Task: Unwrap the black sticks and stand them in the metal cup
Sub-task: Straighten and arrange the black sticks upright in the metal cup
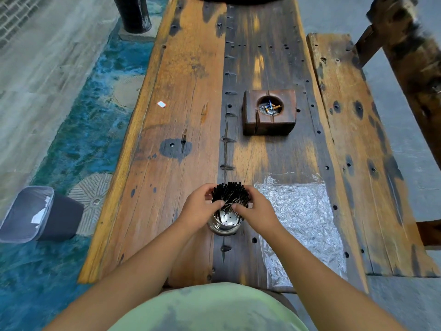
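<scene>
Bundle of black sticks (pixel 230 193): gathered over the metal cup (pixel 225 224), leaning toward the cup's far rim, upper ends fanned out. Whether the lower ends reach the cup floor cannot be told; the fingers cover that part.

Left hand (pixel 200 206): fingers curled round the left side of the bundle, gripping it. Right hand (pixel 255 207): fingers curled round the right side, likewise gripping. The thumbs almost meet on the near face of the bundle.

Metal cup: upright on the wooden table (pixel 186 91), at its near end and about mid-width. The near part of the interior is exposed, showing a perforated floor.

Clear crinkled plastic bag (pixel 303 218): flat on the table just right of the cup, partly under the right forearm.

Wooden ashtray (pixel 269 112): a block with a round hollow holding ash and butts, far of the cup and slightly right, well apart from it.

Small white tag (pixel 161 104): on the left plank, far left of the cup.

Wooden bench (pixel 346 139): alongside the table's right edge.

Dark bin (pixel 35 213): on the floor to the left, lined, with paper scraps inside.

Black post (pixel 132 13): far left, beside the table.
</scene>
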Demonstrator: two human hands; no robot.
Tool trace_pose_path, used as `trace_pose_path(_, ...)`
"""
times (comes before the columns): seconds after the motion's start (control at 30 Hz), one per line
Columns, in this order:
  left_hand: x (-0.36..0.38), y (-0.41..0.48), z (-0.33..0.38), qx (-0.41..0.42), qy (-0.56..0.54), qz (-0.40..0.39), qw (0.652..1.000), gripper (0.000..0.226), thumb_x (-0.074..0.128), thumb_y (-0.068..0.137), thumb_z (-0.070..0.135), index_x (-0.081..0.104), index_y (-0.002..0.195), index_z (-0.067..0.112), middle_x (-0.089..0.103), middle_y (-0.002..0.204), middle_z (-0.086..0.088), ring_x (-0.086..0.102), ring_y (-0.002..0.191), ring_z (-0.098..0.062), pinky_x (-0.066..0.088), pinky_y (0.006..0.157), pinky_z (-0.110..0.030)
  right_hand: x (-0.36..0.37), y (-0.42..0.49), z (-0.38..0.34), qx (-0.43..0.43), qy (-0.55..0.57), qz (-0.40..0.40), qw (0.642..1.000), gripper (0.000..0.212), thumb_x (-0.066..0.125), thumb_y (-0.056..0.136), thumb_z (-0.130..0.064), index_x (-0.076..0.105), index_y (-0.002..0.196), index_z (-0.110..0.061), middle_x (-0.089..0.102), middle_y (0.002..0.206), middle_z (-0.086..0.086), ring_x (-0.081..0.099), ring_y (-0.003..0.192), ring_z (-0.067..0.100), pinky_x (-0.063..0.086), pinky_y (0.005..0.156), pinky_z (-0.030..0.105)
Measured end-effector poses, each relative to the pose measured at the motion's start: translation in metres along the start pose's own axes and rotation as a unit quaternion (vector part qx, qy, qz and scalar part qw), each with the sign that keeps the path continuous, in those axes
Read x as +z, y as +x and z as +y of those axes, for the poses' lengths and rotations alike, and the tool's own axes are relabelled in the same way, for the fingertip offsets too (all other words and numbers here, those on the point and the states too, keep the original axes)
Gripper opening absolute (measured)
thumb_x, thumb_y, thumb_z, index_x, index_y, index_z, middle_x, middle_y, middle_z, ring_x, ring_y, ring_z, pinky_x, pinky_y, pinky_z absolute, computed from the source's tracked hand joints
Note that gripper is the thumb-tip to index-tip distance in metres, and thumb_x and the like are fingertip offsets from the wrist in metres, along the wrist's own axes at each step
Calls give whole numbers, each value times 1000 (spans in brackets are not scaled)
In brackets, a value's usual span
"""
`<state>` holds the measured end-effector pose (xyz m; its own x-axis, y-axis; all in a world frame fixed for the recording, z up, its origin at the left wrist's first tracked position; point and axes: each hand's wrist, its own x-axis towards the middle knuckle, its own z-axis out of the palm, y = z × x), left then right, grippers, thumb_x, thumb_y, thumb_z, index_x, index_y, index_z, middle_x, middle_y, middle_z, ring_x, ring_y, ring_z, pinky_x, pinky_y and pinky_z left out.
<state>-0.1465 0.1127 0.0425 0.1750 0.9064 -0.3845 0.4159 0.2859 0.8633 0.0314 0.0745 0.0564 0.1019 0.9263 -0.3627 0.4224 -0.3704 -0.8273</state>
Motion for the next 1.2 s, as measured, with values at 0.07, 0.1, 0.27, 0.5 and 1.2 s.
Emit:
trace_pose_path(0.07,0,-2,2,10,13,-7,1000,40,76,81,16,63,119,25,68,112,11,61,110,-7,46,94,-26,-1,-3,-5,-17,0,12,1000,35,73,88,-20,57,118,-28,63,101,-20,58,93,-9,42,75,10)
trace_pose_path(0.1,0,-3,3,14,16,-18,1000,43,76,81,17,62,121,25,69,113,10,61,110,-8,47,95,-28,-1,-3,-8,-24,0,16,1000,32,72,89,-20,57,116,-29,63,99,-22,58,92,-11,44,76,12)
trace_pose_path(0.27,5,-6,8,27,5,3,1000,28,68,89,17,67,116,21,72,104,7,67,99,-8,51,81,-18,-1,3,-19,-33,-35,20,999,27,71,90,-25,63,114,-18,69,104,-9,64,93,2,54,83,23)
trace_pose_path(0.5,5,-3,18,27,11,55,998,32,69,89,19,66,120,21,68,108,8,62,100,-7,50,89,-23,1,10,-26,-33,-67,16,997,14,68,91,-27,69,101,-16,73,88,-1,70,80,15,59,77,44)
trace_pose_path(1.2,-5,-7,39,73,31,121,990,16,63,92,16,75,101,21,73,98,12,66,96,-2,54,89,-28,-1,6,-27,-15,-94,16,995,48,69,89,-28,55,135,-20,63,127,1,61,115,16,52,100,36)
